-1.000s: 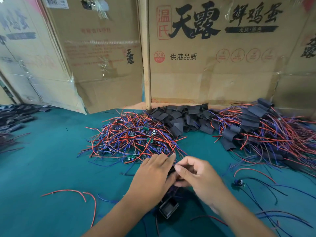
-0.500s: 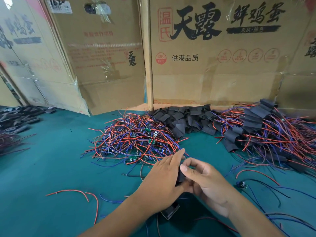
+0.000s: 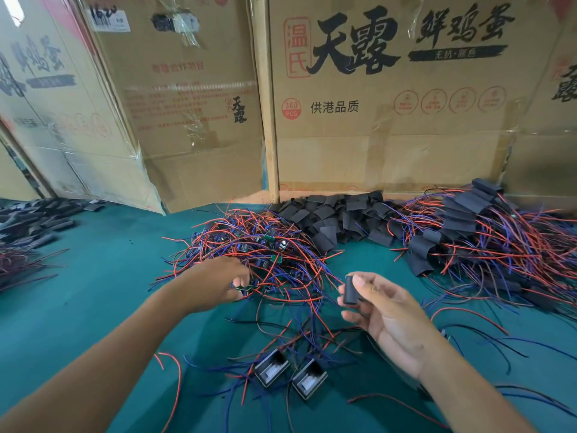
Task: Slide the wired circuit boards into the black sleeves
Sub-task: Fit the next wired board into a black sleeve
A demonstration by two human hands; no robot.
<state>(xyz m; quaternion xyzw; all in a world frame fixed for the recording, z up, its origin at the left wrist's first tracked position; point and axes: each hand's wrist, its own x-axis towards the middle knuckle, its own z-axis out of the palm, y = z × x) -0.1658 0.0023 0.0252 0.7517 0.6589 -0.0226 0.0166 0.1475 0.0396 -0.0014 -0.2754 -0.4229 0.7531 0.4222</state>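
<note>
The right hand (image 3: 387, 320), at the lower right of the frame, held one black sleeve (image 3: 352, 290) pinched between the thumb and the curled fingers, lifted above the green worktop (image 3: 93, 292). The left hand (image 3: 215, 284), left of the centre, reached into the near edge of the tangled pile of wired circuit boards (image 3: 265, 245), and its fingers closed on a small green board (image 3: 245, 289) with red and blue wires. Behind this pile, in the middle of the frame against the cardboard boxes (image 3: 390, 104), lay a heap of empty black sleeves (image 3: 331, 217). At the right side lay a pile of finished boards (image 3: 468, 226) already in sleeves. Near the bottom centre, two small black open housings (image 3: 290, 373) rested on the worktop among loose wires.
</note>
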